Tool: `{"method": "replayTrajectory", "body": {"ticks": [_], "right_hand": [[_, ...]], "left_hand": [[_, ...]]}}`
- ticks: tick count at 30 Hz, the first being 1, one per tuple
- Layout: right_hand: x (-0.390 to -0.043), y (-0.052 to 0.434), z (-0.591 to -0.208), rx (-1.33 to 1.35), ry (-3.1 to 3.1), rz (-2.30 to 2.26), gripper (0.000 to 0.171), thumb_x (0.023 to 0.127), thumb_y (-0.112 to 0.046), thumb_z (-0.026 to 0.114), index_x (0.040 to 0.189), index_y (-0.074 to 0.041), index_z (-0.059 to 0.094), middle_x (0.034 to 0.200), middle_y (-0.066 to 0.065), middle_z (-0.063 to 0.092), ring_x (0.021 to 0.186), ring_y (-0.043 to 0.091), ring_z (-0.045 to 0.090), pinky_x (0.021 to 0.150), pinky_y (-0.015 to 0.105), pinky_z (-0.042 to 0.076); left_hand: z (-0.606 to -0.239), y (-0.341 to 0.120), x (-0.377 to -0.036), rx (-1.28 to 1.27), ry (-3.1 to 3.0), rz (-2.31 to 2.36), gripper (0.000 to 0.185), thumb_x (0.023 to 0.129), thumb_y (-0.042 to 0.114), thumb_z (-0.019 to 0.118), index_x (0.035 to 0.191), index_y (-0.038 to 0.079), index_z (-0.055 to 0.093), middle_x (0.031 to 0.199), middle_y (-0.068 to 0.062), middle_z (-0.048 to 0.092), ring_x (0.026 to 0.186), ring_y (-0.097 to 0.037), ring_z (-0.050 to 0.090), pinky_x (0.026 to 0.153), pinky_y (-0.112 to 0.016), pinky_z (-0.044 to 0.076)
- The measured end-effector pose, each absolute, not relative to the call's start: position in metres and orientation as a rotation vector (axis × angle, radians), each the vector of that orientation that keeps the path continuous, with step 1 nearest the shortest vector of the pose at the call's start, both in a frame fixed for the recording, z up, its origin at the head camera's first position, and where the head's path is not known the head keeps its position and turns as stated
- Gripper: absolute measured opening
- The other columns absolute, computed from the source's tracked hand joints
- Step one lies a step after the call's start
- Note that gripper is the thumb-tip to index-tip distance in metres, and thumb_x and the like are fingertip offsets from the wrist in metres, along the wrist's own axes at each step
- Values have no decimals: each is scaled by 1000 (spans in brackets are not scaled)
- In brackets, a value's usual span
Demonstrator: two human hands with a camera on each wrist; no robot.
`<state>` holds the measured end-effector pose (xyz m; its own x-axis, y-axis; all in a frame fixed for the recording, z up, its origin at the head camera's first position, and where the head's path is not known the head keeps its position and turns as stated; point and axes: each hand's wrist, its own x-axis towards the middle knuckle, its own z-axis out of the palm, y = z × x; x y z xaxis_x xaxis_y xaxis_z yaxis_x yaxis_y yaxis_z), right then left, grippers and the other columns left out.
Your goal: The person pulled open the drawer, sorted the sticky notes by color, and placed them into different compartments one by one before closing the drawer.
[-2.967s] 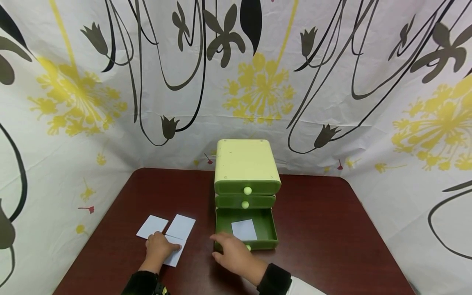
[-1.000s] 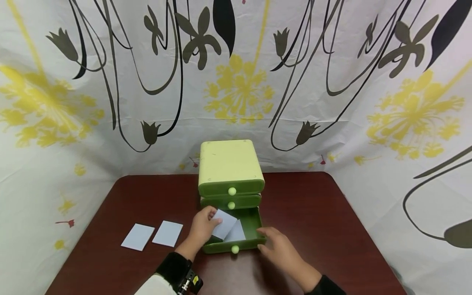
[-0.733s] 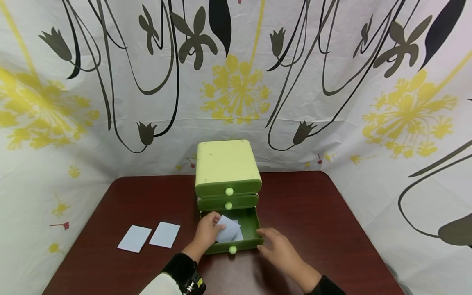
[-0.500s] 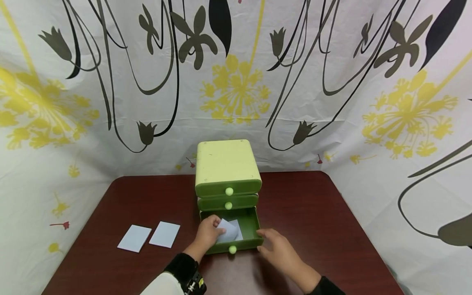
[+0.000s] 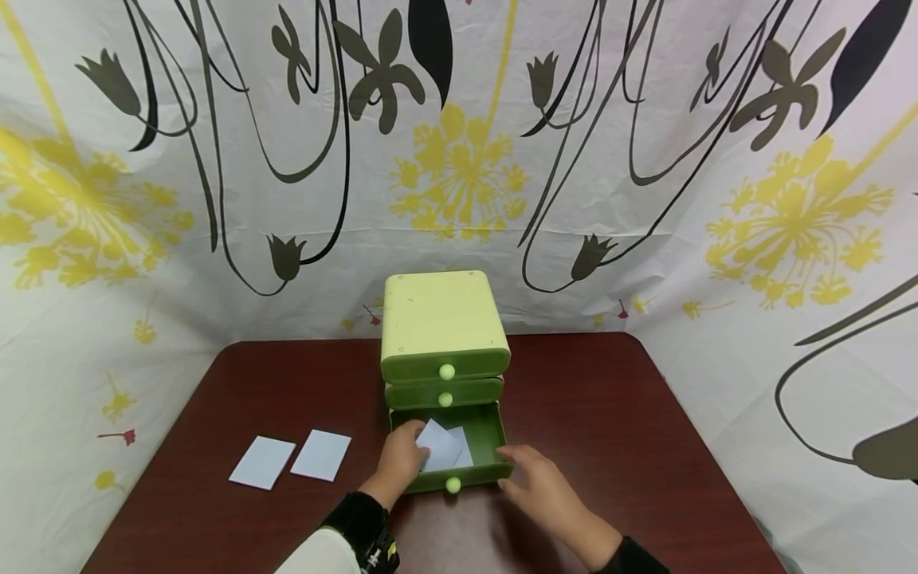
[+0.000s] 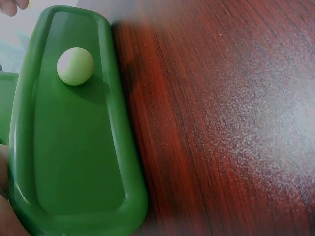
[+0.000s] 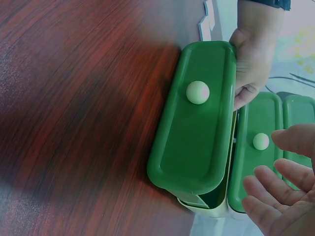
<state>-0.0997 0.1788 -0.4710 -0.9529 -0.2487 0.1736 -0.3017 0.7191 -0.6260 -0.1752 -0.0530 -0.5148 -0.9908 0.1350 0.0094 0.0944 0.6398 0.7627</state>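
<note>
A green bottom drawer (image 5: 482,477) with a round pale knob (image 5: 453,485) stands pulled out of a small chest. Two white cards lie in it: one card (image 5: 439,446) overlaps another card (image 5: 463,451). My left hand (image 5: 402,457) reaches over the drawer's left side, its thumb beside the nearer card's edge and no longer over it; its other fingertips are partly hidden. My right hand (image 5: 541,486) is at the drawer's right front corner, fingers relaxed and spread in the right wrist view, holding nothing. The left wrist view shows mostly the drawer front (image 6: 78,147).
The chest (image 5: 445,315) has a pale yellow top and two more drawers, both pushed in. Two white cards, one card (image 5: 262,462) and another card (image 5: 320,455), lie on the dark red table (image 5: 595,414) to the left. A patterned cloth (image 5: 459,96) hangs behind.
My left hand has carried a card from the table into the drawer, lowered it onto the other card and let it go. My right hand has moved from the drawer's left corner to its right.
</note>
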Motion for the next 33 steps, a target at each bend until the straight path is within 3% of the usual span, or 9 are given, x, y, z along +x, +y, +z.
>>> {"method": "replayTrajectory", "body": {"ticks": [7, 14, 22, 27, 33], "right_hand": [[-99, 172, -469, 468, -2879, 1082, 41, 83, -7, 73, 122, -1, 61, 115, 9, 64, 107, 28, 61, 87, 45, 52], [-100, 167, -468, 471, -2899, 1094, 42, 85, -8, 71, 124, -2, 60, 118, 10, 63, 111, 29, 60, 89, 46, 51], [-103, 158, -467, 504, -2904, 1072, 43, 85, -9, 72, 125, -1, 60, 120, 12, 62, 106, 28, 61, 83, 41, 54], [-106, 145, -466, 560, -2891, 1082, 42, 86, -9, 71, 126, -2, 60, 121, 12, 62, 112, 30, 60, 89, 45, 52], [-105, 120, -464, 673, -2877, 1078, 41, 86, -9, 70, 126, -4, 60, 122, 11, 62, 114, 30, 58, 92, 46, 50]], "left_hand": [[-516, -59, -174, 202, 2810, 1262, 41, 84, -6, 66, 124, -11, 56, 118, -26, 61, 108, -41, 58, 81, -45, 53], [-517, -69, -166, 228, 2844, 1277, 43, 86, -2, 67, 127, -10, 54, 128, -28, 54, 117, -44, 52, 90, -50, 50], [-512, -91, -160, 211, 2985, 1350, 34, 87, 0, 67, 119, -5, 59, 114, -18, 60, 108, -35, 58, 84, -45, 52], [-514, -118, -167, 81, 3080, 1305, 33, 85, 1, 69, 115, -7, 60, 108, -20, 62, 103, -36, 60, 83, -47, 52], [-517, -154, -171, -147, 3052, 1274, 39, 87, 4, 67, 121, -11, 56, 114, -26, 58, 103, -40, 57, 81, -50, 51]]}}
